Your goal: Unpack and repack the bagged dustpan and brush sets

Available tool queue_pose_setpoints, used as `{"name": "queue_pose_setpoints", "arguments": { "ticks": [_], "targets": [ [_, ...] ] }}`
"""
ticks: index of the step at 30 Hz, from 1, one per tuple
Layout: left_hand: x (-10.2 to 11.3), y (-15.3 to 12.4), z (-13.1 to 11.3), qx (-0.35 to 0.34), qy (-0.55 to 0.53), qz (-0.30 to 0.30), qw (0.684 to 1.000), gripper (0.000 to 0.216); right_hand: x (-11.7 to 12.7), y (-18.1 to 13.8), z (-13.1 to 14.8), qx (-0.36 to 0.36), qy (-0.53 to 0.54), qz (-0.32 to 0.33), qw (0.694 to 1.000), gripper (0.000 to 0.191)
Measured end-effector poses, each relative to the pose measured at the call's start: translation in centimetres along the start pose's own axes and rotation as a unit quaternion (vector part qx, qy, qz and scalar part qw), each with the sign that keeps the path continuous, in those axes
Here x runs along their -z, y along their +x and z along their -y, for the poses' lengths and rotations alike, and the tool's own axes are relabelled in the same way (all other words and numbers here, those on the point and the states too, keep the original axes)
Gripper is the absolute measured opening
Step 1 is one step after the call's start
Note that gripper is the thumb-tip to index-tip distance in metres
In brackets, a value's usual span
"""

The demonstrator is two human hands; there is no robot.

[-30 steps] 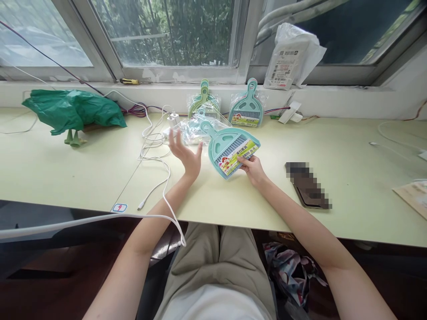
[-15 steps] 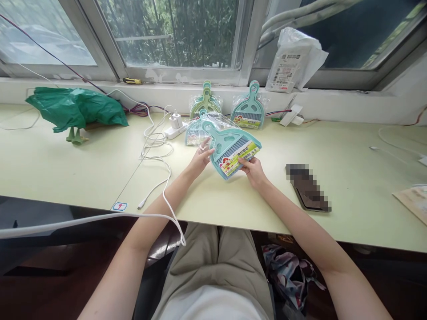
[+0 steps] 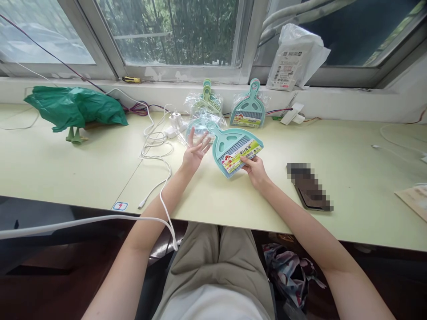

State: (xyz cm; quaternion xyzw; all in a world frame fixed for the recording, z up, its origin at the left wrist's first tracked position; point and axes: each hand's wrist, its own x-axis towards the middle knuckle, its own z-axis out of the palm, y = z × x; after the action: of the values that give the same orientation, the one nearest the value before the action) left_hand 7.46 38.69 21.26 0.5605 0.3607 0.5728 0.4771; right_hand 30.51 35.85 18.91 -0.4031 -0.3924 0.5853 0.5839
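Now the left hand [image 3: 193,155], fingers splayed, has drawn back to the left of the dustpan-and-brush set [image 3: 237,150], leaving the right hand's [image 3: 256,172] fingers alone gripping it.

Grey window frames [image 3: 251,44] stand above a white sill [image 3: 160,91]; greenery [image 3: 203,26] shows through the glass. Daylight falls across a pale yellow-green table [image 3: 360,178]. Visible floor [image 3: 83,289]: dark reddish-brown.

Left hand [image 3: 195,155] and right hand [image 3: 256,170] bare; arms [image 3: 310,222] bare past elbows. White top [image 3: 213,306], soft folds. Khaki trousers [image 3: 207,262], creased over lap, below table's [image 3: 230,204] front edge.
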Motion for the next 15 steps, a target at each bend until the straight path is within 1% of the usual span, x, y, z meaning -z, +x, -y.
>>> {"name": "queue_pose_setpoints", "arguments": {
  "ticks": [2,5,8,11,15],
  "targets": [
    [0.5,0.09,-0.41,-0.005,0.015,-0.002,1.0,0.08,0.08,0.09,-0.05,0.001,0.008,-0.008,1.0,0.032],
    [0.79,0.08,-0.64,0.006,-0.039,0.008,0.999,0.086,0.15,0.19,-0.02,0.003,0.018,-0.017,1.0,0.03],
    [0.62,-0.02,-0.53,0.056,-0.122,0.031,0.99,0.092,0.22,0.25,0.07,0.0,0.024,-0.022,0.999,0.031],
    [0.35,-0.07,-0.38,0.105,-0.195,0.058,0.974,0.094,0.34,0.34,0.11,-0.001,0.03,-0.026,0.999,0.031],
    [0.05,-0.14,-0.39,0.148,-0.247,0.065,0.956,0.09,0.4,0.44,0.14,-0.004,0.031,-0.018,0.999,0.03]
  ]
}}
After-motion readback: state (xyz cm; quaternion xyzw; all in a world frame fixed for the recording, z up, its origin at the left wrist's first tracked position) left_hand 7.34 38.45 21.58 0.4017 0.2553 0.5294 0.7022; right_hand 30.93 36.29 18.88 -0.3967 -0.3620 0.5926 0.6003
